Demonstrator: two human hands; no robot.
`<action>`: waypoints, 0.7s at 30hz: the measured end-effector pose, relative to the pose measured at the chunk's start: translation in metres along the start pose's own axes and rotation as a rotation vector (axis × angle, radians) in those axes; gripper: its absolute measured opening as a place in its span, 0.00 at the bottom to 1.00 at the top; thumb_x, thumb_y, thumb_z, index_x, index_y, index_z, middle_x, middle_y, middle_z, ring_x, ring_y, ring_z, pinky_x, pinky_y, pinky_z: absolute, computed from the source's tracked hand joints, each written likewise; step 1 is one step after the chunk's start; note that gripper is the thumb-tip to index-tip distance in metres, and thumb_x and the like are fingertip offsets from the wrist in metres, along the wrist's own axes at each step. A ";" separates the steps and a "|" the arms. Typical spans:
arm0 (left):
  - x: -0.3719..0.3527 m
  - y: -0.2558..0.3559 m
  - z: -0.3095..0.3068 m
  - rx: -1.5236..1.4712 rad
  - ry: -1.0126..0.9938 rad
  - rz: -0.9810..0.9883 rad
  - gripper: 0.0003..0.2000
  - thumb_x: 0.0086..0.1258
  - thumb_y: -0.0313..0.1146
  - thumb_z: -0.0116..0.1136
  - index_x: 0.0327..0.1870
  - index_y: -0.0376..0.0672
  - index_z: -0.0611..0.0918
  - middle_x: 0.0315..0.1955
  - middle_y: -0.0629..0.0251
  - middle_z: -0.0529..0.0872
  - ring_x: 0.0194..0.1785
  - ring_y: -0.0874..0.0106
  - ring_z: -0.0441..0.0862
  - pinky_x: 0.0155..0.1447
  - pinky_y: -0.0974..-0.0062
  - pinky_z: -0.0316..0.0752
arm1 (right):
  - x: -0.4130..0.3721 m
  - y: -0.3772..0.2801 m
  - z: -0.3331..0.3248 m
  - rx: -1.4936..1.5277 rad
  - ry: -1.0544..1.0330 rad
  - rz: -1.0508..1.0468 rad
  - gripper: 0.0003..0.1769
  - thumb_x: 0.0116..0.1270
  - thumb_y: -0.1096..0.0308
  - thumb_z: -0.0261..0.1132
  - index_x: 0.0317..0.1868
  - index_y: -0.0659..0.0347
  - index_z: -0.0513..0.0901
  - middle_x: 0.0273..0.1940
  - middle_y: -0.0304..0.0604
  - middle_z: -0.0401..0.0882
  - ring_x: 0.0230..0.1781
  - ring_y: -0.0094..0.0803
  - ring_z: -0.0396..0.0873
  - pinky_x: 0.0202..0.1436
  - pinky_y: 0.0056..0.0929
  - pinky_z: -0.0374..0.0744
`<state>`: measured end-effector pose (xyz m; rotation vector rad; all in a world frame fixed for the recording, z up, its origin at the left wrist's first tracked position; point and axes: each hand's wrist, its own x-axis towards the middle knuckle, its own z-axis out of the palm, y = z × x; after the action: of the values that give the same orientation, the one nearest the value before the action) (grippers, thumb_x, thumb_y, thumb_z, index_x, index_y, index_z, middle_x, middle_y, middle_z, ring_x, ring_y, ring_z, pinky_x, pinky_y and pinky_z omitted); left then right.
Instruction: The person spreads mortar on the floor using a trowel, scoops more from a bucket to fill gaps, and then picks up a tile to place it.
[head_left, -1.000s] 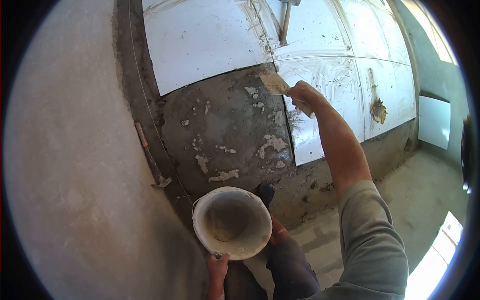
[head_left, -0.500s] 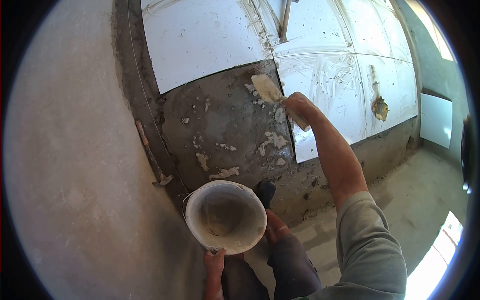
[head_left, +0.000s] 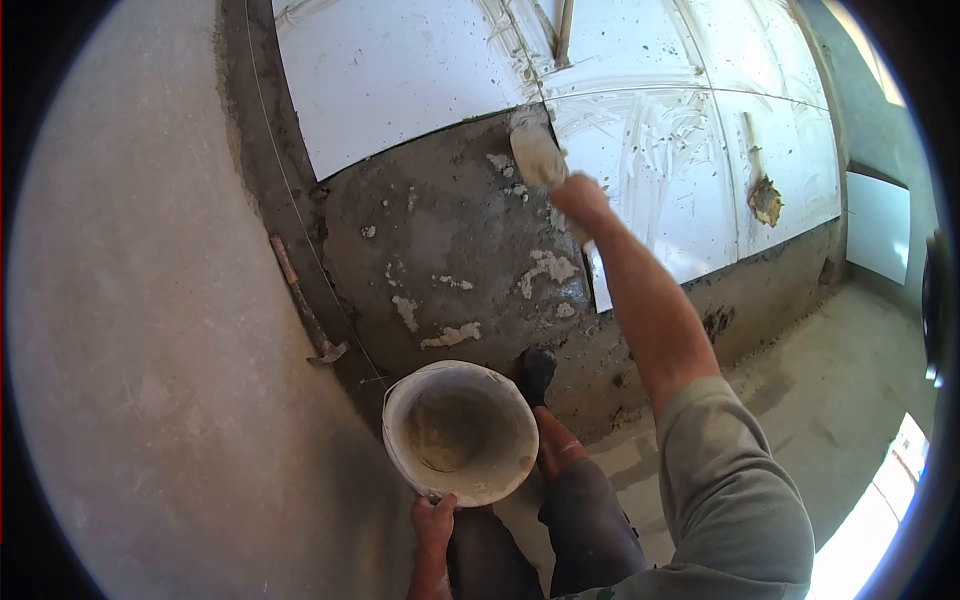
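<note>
My right hand [head_left: 583,203] is closed round the handle of a trowel [head_left: 538,155], whose pale, mortar-smeared blade is over the upper right corner of the mortar bed [head_left: 400,240], near the tile edges. Motion blurs the hand a little. Down in front of my legs, my left hand [head_left: 433,518] grips the near rim of a whitish bucket [head_left: 512,430]. The bucket tilts so that I see into it; greyish residue coats its bottom. Pale lumps of mortar [head_left: 548,270] lie scattered on the grey bed.
White floor tiles [head_left: 400,80] smeared with mortar border the bed above and right. A hammer [head_left: 305,305] lies left, beside a taut string [head_left: 290,190]. A brownish clump [head_left: 765,202] sits on the right tiles. A white tile piece [head_left: 878,225] leans at the far right wall.
My right hand has moved the trowel slightly up and toward the tile corner. The bucket has shifted a little to the right in view, with my left hand still on its rim.
</note>
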<state>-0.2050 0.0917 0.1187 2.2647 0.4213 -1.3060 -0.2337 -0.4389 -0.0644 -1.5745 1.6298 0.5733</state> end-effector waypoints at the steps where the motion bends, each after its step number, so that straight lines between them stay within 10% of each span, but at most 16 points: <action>1: -0.002 0.001 -0.001 -0.008 -0.007 0.010 0.11 0.54 0.29 0.65 0.35 0.29 0.82 0.29 0.60 0.86 0.30 0.74 0.83 0.36 0.74 0.78 | -0.007 0.025 0.013 -0.122 0.026 -0.170 0.19 0.56 0.60 0.60 0.37 0.69 0.85 0.41 0.61 0.83 0.46 0.51 0.83 0.51 0.41 0.79; 7: -0.014 0.026 -0.015 0.075 -0.038 0.185 0.13 0.53 0.34 0.67 0.31 0.30 0.82 0.25 0.62 0.86 0.30 0.76 0.81 0.37 0.70 0.76 | -0.152 0.091 0.036 -0.032 -0.049 0.041 0.22 0.59 0.58 0.60 0.44 0.71 0.80 0.43 0.66 0.81 0.48 0.57 0.80 0.53 0.48 0.78; 13: -0.043 0.072 -0.055 0.112 -0.112 0.269 0.12 0.53 0.35 0.66 0.26 0.32 0.82 0.20 0.66 0.83 0.28 0.78 0.78 0.36 0.71 0.74 | -0.352 0.089 -0.007 0.079 0.110 -0.059 0.19 0.59 0.56 0.63 0.38 0.66 0.77 0.37 0.64 0.81 0.44 0.59 0.80 0.48 0.52 0.76; 21: -0.103 0.140 -0.132 -0.094 -0.324 0.467 0.05 0.55 0.28 0.63 0.24 0.40 0.79 0.22 0.77 0.77 0.26 0.82 0.73 0.32 0.78 0.70 | -0.510 0.029 -0.027 -0.178 -0.211 -0.435 0.19 0.54 0.57 0.67 0.40 0.62 0.80 0.37 0.54 0.83 0.43 0.50 0.82 0.48 0.47 0.78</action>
<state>-0.0926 0.0456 0.3004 1.8726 -0.1511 -1.3298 -0.3063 -0.1404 0.3449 -1.8592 1.0595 0.6349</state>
